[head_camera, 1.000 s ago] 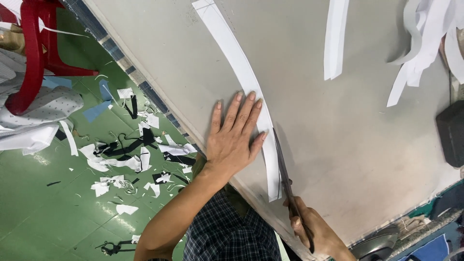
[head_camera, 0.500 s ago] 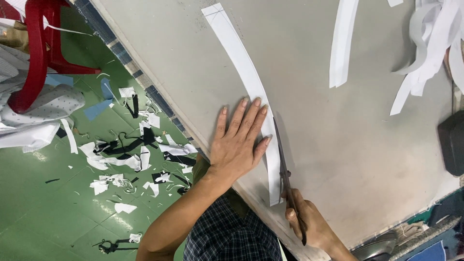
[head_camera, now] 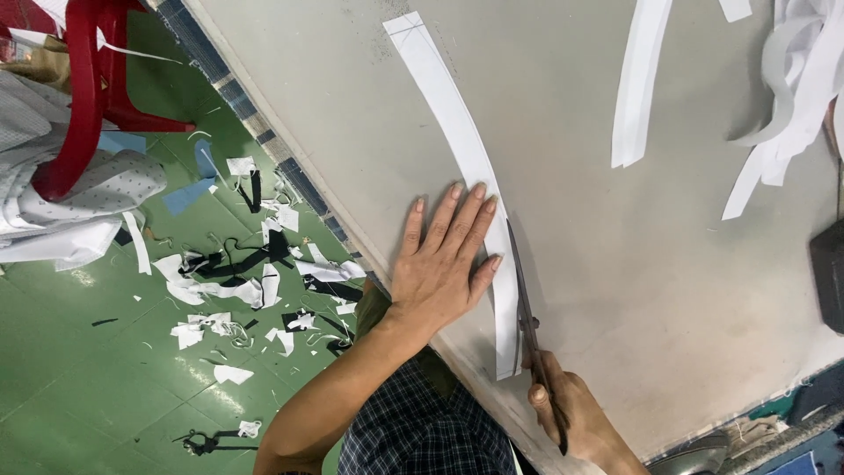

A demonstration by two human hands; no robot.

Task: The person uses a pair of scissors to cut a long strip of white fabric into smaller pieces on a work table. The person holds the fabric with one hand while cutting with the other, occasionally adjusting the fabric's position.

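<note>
A long curved white strip [head_camera: 453,132] lies on the grey table [head_camera: 615,290]. My left hand [head_camera: 440,264] lies flat with fingers spread on the near part of the strip. My right hand [head_camera: 576,418], near the table's front edge, grips dark scissors [head_camera: 527,317]. Their blades run along the right edge of the strip, just beside my left fingertips.
Other white strips [head_camera: 637,84] and a loose heap of white cuttings [head_camera: 791,88] lie at the far right. A dark object [head_camera: 828,273] sits at the right edge. Scraps [head_camera: 237,281] litter the green floor, and a red plastic chair [head_camera: 83,97] with cloth stands at left.
The scissors have advanced further along the strip's right edge. My left hand has stayed pressed on the strip.
</note>
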